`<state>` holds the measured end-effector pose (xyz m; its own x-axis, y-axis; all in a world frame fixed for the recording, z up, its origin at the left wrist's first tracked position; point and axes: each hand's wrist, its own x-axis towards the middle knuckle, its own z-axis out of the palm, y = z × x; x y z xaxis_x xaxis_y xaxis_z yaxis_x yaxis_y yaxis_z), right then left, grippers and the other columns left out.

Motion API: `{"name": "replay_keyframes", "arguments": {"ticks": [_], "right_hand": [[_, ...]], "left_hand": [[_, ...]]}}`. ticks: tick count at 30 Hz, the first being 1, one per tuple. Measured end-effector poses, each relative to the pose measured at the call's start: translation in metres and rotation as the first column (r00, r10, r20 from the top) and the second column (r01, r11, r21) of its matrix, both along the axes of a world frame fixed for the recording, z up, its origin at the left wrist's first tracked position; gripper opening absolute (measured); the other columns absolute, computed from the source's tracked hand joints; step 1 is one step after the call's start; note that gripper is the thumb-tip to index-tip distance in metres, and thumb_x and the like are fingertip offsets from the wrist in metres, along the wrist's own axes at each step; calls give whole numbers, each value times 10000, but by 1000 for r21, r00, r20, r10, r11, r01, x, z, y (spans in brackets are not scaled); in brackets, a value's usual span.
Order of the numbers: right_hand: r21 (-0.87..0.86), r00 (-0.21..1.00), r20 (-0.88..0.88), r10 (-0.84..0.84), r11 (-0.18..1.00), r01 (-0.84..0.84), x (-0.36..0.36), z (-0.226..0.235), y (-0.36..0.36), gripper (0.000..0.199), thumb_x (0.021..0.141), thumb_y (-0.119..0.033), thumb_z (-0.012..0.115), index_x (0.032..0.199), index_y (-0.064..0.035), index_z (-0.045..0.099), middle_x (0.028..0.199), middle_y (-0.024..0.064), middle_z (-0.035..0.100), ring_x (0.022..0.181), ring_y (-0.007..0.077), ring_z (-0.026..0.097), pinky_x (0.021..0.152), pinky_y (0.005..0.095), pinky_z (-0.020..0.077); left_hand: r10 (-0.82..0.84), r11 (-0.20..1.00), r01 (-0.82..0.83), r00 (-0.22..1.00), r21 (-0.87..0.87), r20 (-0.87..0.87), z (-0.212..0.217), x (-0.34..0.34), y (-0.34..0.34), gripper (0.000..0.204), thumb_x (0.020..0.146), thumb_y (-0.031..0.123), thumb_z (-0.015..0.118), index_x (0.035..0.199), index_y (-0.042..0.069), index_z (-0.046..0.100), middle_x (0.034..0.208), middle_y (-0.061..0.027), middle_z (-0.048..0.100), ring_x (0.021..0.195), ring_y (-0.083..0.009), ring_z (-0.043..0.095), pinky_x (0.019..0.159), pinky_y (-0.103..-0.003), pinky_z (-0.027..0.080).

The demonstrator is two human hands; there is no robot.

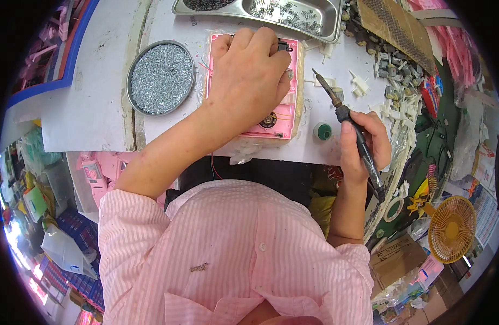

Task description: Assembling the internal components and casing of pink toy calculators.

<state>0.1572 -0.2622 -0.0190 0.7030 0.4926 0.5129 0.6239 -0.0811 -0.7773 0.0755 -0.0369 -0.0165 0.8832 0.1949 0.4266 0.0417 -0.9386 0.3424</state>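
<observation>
Head view: white counter point(98, 108) w/ a round tin of screws point(161, 78) at left, a steel tray point(292, 19) of small parts at the far edge, white plastic bits scattered right. Left hand point(252, 76) lies palm-down on a pink case point(284, 116) mid-counter, fingers curled over its far edge, pressing it. Right hand point(363, 143) is closed round a soldering iron point(341, 111), tip up-left, just right of the case, clear of it. Small green pot point(322, 131) betw. case & iron.
</observation>
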Motion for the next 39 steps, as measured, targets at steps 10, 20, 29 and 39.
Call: {"name": "replay_keyframes", "arguments": {"ticks": [10,20,29,39], "right_hand": [[4,999,32,-4,1000,3,5,10,-7,211,824,17,741,1016,50,660,737,87,586,620,128,475,542,247,338],[200,835,-531,147,979,-45,-9,28,65,301,915,-31,690,1209,26,656,896,62,672,697,71,601,605,205,478],[161,796,-541,272,962,-219,-7,18,109,445,863,32,705,1296,-26,622,983,71,718,846,93,667,727,215,528],[69,860,-470,199,980,-189,-18,16,106,468,874,50,692,1327,15,580,979,83,698,894,123,670,754,231,538]], "left_hand": [[-166,949,258,896,181,-412,31,-52,71,205,786,190,780,918,95,654,1067,-40,585,1085,-248,547,1029,-500,366],[-34,446,-75,994,-892,-101,14,-23,22,91,874,57,745,924,-2,697,783,-4,697,679,-41,638,585,-202,502],[-23,593,30,1000,-804,20,8,-33,22,134,870,115,754,928,-3,729,744,-75,710,624,-114,680,564,-255,535],[-56,394,45,998,-918,25,-5,-34,30,146,877,131,751,930,-4,729,735,-43,702,640,-63,622,597,-234,509]]}}
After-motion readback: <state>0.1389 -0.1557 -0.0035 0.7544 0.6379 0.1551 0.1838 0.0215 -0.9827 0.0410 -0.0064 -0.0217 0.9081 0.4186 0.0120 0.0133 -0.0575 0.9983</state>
